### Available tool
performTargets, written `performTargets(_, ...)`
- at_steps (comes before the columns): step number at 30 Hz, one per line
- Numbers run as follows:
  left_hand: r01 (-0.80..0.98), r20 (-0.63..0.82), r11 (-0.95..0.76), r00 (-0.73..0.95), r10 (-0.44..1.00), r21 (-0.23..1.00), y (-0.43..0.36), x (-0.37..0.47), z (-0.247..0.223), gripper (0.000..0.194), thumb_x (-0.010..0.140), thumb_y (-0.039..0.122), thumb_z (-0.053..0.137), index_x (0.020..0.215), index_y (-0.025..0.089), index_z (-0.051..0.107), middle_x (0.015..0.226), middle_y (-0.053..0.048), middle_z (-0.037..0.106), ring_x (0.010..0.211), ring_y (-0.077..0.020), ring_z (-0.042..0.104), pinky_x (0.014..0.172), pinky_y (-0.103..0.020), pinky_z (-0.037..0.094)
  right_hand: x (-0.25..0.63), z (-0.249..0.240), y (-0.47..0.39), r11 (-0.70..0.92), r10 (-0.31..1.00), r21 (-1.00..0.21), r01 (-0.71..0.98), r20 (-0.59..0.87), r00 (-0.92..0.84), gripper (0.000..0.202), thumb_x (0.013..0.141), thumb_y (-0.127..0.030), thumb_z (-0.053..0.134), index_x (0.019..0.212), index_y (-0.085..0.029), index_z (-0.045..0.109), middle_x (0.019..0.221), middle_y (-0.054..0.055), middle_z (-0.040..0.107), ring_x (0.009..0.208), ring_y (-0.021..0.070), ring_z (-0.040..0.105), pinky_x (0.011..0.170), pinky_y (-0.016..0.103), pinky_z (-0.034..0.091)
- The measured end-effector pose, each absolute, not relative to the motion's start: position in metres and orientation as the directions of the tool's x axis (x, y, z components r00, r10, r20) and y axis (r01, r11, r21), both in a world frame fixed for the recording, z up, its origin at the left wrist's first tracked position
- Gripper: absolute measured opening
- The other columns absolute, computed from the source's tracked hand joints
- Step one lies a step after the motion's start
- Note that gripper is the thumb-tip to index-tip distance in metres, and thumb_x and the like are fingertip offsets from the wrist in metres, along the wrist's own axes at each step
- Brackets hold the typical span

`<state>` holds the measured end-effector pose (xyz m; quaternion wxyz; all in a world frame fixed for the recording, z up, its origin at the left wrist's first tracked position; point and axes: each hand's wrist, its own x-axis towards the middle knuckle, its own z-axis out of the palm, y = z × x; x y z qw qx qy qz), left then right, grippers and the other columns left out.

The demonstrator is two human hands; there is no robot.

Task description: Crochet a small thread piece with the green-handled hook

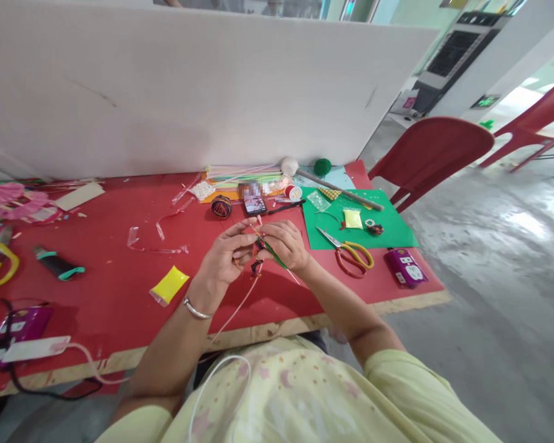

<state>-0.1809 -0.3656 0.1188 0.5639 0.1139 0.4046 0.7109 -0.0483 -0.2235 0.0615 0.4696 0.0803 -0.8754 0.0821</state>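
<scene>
My left hand [226, 252] is closed in a pinch on a small dark multicoloured piece of yarn work [257, 249], partly hidden by the fingers. My right hand [285, 242] is wrapped round a thin crochet hook [277, 256] with a green grip; its metal end points down towards me. Both sets of fingertips meet around the yarn. From below the hands, a pale pink cord [240, 306] runs down to the table edge. A ball of multicoloured yarn [221, 207] lies just beyond my left hand. The hook's working tip is hidden between my fingers.
Scissors [351, 251] lie right of my hands on green paper [314, 231]. A phone [255, 205] and thread spool [293, 192] sit ahead. A yellow packet [169, 285], cutter [58, 263] and pliers [0, 261] lie left; a white board [175, 92] stands behind.
</scene>
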Motion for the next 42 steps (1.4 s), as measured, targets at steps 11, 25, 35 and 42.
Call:
performTargets(11, -0.617, -0.267, -0.013, -0.359, 0.894, 0.787, -0.372, -0.191, 0.126, 0.044, 0.06, 0.008, 0.086, 0.103, 0.015, 0.078, 0.054, 0.008, 0.051, 0.038, 0.0004, 0.028, 0.038, -0.013, 0.022, -0.033, 0.082, -0.212, 0.963, -0.234, 0.104, -0.25, 0.784, -0.575, 0.028, 0.095, -0.046, 0.07, 0.105, -0.02, 0.072, 0.119, 0.013, 0.078, 0.11, 0.0247, 0.072, 0.086, 0.04, 0.059)
performTargets(25, -0.45, -0.165, -0.102, -0.516, 0.841, 0.887, -0.369, -0.188, 0.124, 0.043, 0.056, 0.012, 0.089, 0.098, 0.014, 0.079, 0.054, 0.009, 0.05, 0.038, 0.0001, 0.029, 0.039, -0.015, 0.022, -0.024, 0.091, -0.22, 0.961, -0.273, 0.242, -0.134, 0.76, -0.589, 0.023, 0.1, -0.038, 0.065, 0.099, -0.018, 0.074, 0.114, 0.008, 0.08, 0.102, 0.0205, 0.072, 0.082, 0.033, 0.056)
performTargets(35, -0.427, -0.145, -0.087, -0.482, 0.864, 0.9, -0.369, -0.189, 0.119, 0.04, 0.057, 0.012, 0.089, 0.096, 0.013, 0.079, 0.053, 0.007, 0.053, 0.038, 0.0, 0.03, 0.039, -0.016, 0.021, -0.014, 0.103, -0.221, 0.957, -0.272, 0.144, -0.253, 0.751, -0.602, 0.018, 0.099, -0.031, 0.067, 0.108, -0.016, 0.072, 0.113, 0.012, 0.079, 0.103, 0.0209, 0.072, 0.087, 0.035, 0.061)
performTargets(42, -0.405, -0.109, -0.108, -0.476, 0.872, 0.908, -0.367, -0.186, 0.118, 0.041, 0.063, 0.017, 0.091, 0.102, 0.016, 0.08, 0.054, 0.007, 0.054, 0.038, -0.0003, 0.03, 0.039, -0.017, 0.021, -0.012, 0.095, -0.225, 0.975, -0.147, 0.011, -0.221, 0.777, -0.612, 0.02, 0.099, -0.033, 0.066, 0.11, -0.017, 0.069, 0.116, 0.015, 0.077, 0.103, 0.0225, 0.074, 0.088, 0.039, 0.064)
